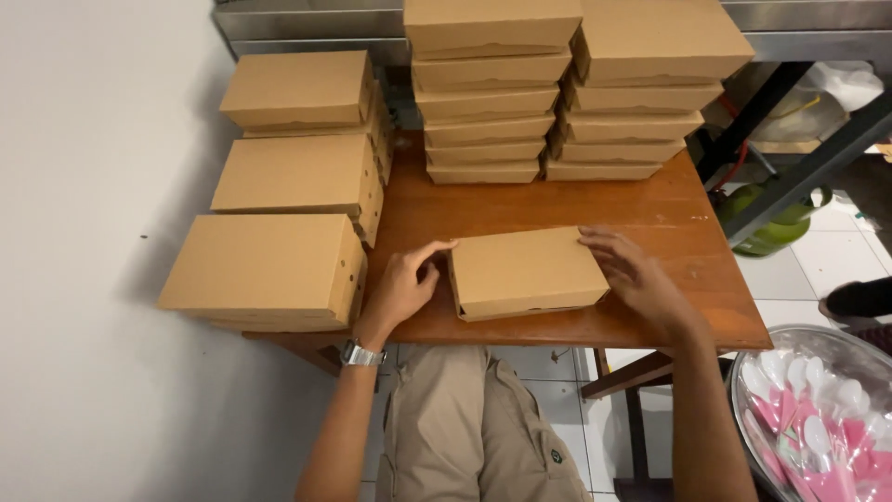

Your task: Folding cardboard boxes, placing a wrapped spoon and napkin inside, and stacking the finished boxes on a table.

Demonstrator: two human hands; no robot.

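I had the closed brown box (526,271) lying flat on the near edge of the desk (650,223), between my hands. My left hand (401,286) touched its left end, fingers loosely curled; my right hand (634,271) lay open against its right end, steadying it. Finished stacks (567,93) stood far back, leaving room.

Closed brown cardboard box (528,271) lay at the counter's (688,232) near edge, three box stacks (288,186) left, two taller stacks (567,93) behind
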